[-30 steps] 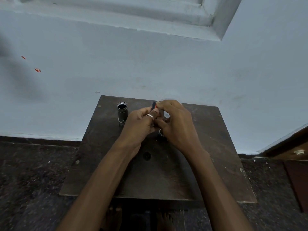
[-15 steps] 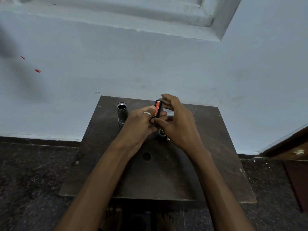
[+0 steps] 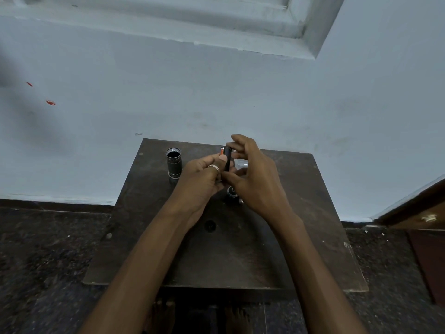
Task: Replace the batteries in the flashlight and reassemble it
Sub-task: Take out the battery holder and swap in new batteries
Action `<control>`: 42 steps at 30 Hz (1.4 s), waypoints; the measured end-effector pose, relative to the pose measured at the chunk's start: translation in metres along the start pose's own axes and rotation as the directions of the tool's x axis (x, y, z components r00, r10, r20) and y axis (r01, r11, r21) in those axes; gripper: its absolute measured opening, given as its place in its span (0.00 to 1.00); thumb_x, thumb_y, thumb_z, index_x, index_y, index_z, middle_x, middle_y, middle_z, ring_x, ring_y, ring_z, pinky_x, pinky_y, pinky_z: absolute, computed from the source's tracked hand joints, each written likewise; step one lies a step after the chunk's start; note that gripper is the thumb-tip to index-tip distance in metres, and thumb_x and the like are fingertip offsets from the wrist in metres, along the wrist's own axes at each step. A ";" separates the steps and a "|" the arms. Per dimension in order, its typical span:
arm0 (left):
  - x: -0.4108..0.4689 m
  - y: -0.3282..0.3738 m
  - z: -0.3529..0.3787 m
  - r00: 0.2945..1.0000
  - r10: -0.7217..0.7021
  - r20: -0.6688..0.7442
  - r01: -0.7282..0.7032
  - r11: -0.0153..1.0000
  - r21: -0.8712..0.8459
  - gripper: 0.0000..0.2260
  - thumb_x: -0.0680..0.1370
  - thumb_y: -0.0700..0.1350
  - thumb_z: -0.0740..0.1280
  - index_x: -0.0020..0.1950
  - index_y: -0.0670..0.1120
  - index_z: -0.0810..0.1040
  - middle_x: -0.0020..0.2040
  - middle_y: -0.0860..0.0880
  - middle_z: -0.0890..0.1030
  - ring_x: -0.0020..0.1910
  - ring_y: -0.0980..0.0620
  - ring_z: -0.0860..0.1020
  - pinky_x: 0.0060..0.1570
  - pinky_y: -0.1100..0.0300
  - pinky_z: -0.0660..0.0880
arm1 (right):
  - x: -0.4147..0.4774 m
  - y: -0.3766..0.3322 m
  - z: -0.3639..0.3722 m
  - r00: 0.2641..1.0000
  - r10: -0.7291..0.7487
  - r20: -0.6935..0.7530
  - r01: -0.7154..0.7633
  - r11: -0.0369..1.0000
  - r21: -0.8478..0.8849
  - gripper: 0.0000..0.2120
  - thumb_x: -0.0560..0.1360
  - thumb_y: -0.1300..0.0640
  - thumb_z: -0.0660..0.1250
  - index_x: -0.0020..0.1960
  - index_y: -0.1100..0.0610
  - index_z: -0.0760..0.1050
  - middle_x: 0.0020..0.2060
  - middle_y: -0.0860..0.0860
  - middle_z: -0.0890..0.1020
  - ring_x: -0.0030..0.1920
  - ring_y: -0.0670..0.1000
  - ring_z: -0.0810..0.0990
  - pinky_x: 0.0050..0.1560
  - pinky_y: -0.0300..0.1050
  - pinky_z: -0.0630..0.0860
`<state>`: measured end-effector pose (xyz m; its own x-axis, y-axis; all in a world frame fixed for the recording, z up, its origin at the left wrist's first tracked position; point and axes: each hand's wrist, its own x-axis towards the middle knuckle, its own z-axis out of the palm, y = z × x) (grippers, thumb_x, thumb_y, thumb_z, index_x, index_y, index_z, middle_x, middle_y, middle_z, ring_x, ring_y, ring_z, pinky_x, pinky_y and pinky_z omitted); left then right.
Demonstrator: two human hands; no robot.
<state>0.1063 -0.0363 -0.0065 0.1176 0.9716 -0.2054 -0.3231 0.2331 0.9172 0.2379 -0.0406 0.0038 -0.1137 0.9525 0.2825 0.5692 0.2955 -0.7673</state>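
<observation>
A dark battery holder (image 3: 227, 159) with an orange-and-black battery showing at its top stands upright between my hands, above the far middle of the small dark table (image 3: 301, 237). My left hand (image 3: 201, 182), with a ring on one finger, grips its lower part. My right hand (image 3: 252, 174) pinches its upper part with thumb and forefinger. The flashlight body (image 3: 173, 162), a dark tube with a threaded open top, stands upright on the table left of my hands. A black flashlight cap (image 3: 232, 192) lies on the table under my right hand, partly hidden.
A small silvery part (image 3: 240, 163) lies behind my right hand, mostly hidden. The table stands against a pale blue wall (image 3: 216, 92) on a dark speckled floor (image 3: 48, 261). A wooden door edge (image 3: 421, 208) is at the right. My feet show under the table's near edge.
The holder has turned between my fingers, so less of the orange battery shows. My right hand's fingers have spread and lifted a little. My left hand stays put.
</observation>
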 end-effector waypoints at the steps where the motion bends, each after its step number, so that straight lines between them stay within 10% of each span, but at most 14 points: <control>1: 0.000 0.000 0.001 1.000 -0.006 0.000 0.006 1.000 -0.015 0.10 0.83 0.41 0.62 0.55 0.42 0.83 0.47 0.45 0.85 0.46 0.55 0.84 0.47 0.61 0.81 | 0.000 0.000 0.000 1.000 0.002 0.001 -0.002 1.000 0.002 0.37 0.72 0.65 0.76 0.76 0.55 0.64 0.67 0.50 0.78 0.64 0.45 0.76 0.58 0.38 0.79; 13: 0.001 0.003 -0.001 0.995 -0.100 -0.025 0.095 0.984 -0.150 0.11 0.84 0.40 0.59 0.53 0.37 0.80 0.45 0.44 0.85 0.44 0.53 0.84 0.46 0.60 0.82 | 0.004 0.007 -0.022 0.990 0.137 0.027 -0.139 0.984 0.113 0.24 0.73 0.56 0.77 0.66 0.51 0.76 0.58 0.43 0.83 0.58 0.40 0.81 0.59 0.39 0.79; 18: 0.003 0.003 -0.001 0.988 -0.144 -0.053 0.133 0.976 -0.171 0.10 0.84 0.40 0.60 0.59 0.37 0.77 0.48 0.42 0.85 0.46 0.52 0.85 0.47 0.58 0.82 | 0.027 0.026 -0.043 0.980 0.153 -0.124 -0.176 0.963 -0.204 0.07 0.76 0.59 0.71 0.54 0.55 0.84 0.45 0.47 0.86 0.43 0.43 0.81 0.50 0.34 0.78; 27: 0.004 0.005 -0.005 0.983 -0.176 -0.058 0.163 0.968 -0.191 0.12 0.84 0.40 0.59 0.64 0.36 0.75 0.52 0.41 0.84 0.48 0.50 0.84 0.49 0.57 0.82 | 0.096 0.027 -0.041 0.903 0.323 0.284 -0.018 0.687 -0.726 0.08 0.74 0.62 0.69 0.49 0.52 0.84 0.51 0.52 0.85 0.51 0.55 0.82 0.53 0.52 0.81; 33: 0.002 0.006 0.000 0.982 -0.183 -0.056 0.170 0.969 -0.182 0.11 0.84 0.39 0.59 0.63 0.37 0.75 0.51 0.41 0.83 0.49 0.50 0.84 0.51 0.56 0.82 | 0.100 0.019 -0.021 0.920 0.319 0.226 0.024 0.532 -0.846 0.03 0.75 0.60 0.65 0.48 0.58 0.76 0.38 0.52 0.74 0.42 0.56 0.76 0.41 0.46 0.71; 42: 0.000 0.008 0.001 0.980 -0.191 -0.060 0.179 0.969 -0.170 0.08 0.84 0.39 0.59 0.57 0.41 0.77 0.52 0.41 0.84 0.49 0.49 0.84 0.52 0.55 0.81 | 0.102 0.013 -0.029 0.922 0.374 0.098 -0.168 0.617 -0.769 0.04 0.71 0.64 0.67 0.38 0.58 0.74 0.37 0.53 0.76 0.41 0.57 0.79 0.38 0.45 0.71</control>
<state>0.1047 -0.0350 0.0008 0.1204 0.9098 -0.3972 -0.4521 0.4065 0.7940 0.2571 0.0582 0.0389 0.0275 0.9962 -0.0827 0.9964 -0.0340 -0.0780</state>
